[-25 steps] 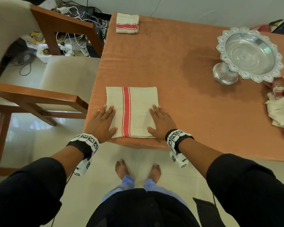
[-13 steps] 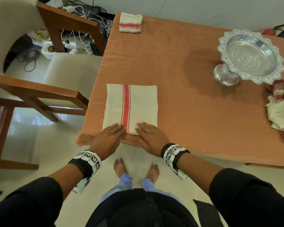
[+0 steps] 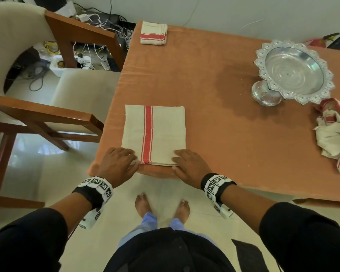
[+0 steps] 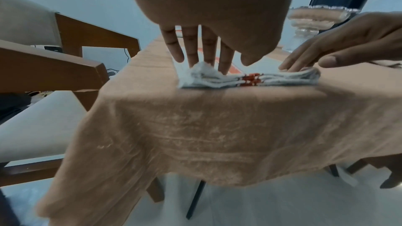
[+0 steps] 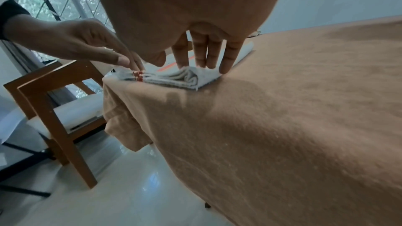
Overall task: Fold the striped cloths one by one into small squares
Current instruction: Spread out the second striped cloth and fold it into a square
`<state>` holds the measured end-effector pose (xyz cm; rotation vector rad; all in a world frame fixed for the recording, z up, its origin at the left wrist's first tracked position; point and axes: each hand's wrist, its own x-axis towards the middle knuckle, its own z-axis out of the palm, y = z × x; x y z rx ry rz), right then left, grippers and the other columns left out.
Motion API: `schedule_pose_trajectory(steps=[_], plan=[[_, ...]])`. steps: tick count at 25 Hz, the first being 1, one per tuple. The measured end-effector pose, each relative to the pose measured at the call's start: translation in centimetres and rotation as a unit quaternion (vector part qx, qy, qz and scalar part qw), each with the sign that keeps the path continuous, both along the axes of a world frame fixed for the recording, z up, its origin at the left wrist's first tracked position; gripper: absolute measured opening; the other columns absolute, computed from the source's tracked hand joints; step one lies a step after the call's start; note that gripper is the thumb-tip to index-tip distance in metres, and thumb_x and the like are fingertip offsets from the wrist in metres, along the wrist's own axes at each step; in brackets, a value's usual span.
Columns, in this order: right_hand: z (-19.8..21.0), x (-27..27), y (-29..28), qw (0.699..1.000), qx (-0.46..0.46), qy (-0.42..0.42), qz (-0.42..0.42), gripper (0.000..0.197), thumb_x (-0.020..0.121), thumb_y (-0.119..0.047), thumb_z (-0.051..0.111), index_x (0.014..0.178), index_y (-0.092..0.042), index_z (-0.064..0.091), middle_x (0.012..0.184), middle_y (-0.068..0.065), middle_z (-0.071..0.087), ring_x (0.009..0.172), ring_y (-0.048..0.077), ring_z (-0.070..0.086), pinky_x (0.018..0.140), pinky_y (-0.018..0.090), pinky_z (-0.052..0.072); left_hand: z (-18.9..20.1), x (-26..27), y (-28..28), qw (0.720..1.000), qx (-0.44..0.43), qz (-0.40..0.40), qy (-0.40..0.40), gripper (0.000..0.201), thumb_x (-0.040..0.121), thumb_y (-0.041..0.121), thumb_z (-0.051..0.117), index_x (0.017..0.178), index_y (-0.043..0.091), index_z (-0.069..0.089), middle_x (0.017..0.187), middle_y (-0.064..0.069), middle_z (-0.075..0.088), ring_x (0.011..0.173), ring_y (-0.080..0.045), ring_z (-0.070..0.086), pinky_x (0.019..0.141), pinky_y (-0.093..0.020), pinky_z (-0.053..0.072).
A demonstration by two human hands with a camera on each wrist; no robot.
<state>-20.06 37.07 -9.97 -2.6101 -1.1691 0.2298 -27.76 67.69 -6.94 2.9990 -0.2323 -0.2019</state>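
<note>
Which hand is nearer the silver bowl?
Right. The right hand is at the cloth's near right corner, toward the silver bowl; the left hand is farther.

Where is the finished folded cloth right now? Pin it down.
In the head view, the small folded striped cloth lies at the table's far left corner, beyond the cloth being folded, just right of the wooden chair.
</note>
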Motion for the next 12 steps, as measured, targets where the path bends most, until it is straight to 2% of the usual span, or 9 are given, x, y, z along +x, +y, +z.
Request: schedule_pose_trajectory(steps=[3, 6, 10, 12], plan=[[1.2, 1.4, 1.1, 0.993, 0.060, 0.002, -0.102, 0.038, 0.091, -0.038, 0.060, 0.120, -0.015, 0.066, 0.120, 0.008, 0.059, 0.107, 0.029, 0.055, 0.085, 0.045, 0.052, 1.2, 3.5, -0.9, 1.000, -0.005, -0.003, 0.006, 0.041, 0.101, 0.051, 0.041, 0.098, 0.027, 0.073, 0.096, 0.008, 0.074, 0.084, -0.017, 0.065, 0.079, -0.039, 0.048], [1.9, 3.7, 1.9, 0.969, 0.032, 0.097, -0.224, 0.043, 0.090, -0.037, 0.062, 0.126, -0.016, 0.056, 0.121, 0.008, 0.055, 0.104, 0.028, 0.056, 0.084, 0.041, 0.051, 2.3, 7.8, -2.1, 1.000, -0.013, -0.027, -0.009, 0.035, 0.101, 0.040, 0.044, 0.097, 0.021, 0.072, 0.092, 0.001, 0.073, 0.079, -0.022, 0.063, 0.073, -0.039, 0.050], [2.7, 6.0, 2.2, 0.898, 0.001, 0.262, -0.353, 0.042, 0.085, -0.044, 0.067, 0.112, -0.017, 0.048, 0.102, 0.005, 0.063, 0.086, 0.026, 0.062, 0.069, 0.036, 0.052, 4.0, 14.2, -4.5, 0.997, -0.020, -0.079, -0.007, 0.024, 0.100, 0.027, 0.056, 0.107, 0.018, 0.076, 0.108, -0.004, 0.076, 0.095, -0.031, 0.067, 0.078, -0.043, 0.055], [2.7, 6.2, 2.2, 0.886, -0.005, 0.291, -0.362, 0.042, 0.083, -0.044, 0.070, 0.108, -0.017, 0.048, 0.100, 0.004, 0.063, 0.086, 0.026, 0.062, 0.070, 0.036, 0.053, 4.6, 17.1, -5.8, 0.994, -0.018, -0.107, 0.002, 0.024, 0.100, 0.026, 0.057, 0.115, 0.018, 0.074, 0.117, -0.003, 0.074, 0.103, -0.032, 0.066, 0.082, -0.044, 0.056]])
